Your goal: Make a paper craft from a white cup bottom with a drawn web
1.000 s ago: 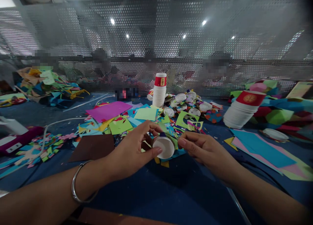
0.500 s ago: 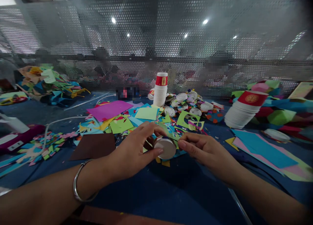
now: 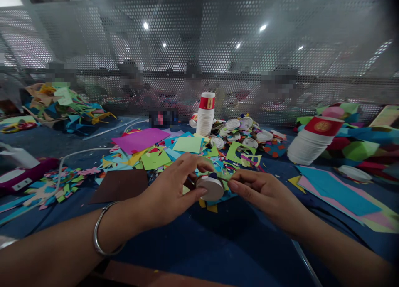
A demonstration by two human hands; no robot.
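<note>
Paper-cup base (image 3: 213, 189) held in left hand (image 3: 170, 195) just tipped, more side showing; right hand (image 3: 260, 191) pinched, can't tell on what.

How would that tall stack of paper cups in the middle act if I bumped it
The stack of cups could tip fairly easily, being tall and narrow. It's probably light, since it looks like paper. Closely nested, it'd likely move together.

Both forearms (image 3: 71, 233) angle inward, the left grip (image 3: 173, 191) curled with thumb opposed, the right grip (image 3: 260, 191) pinched.
</note>
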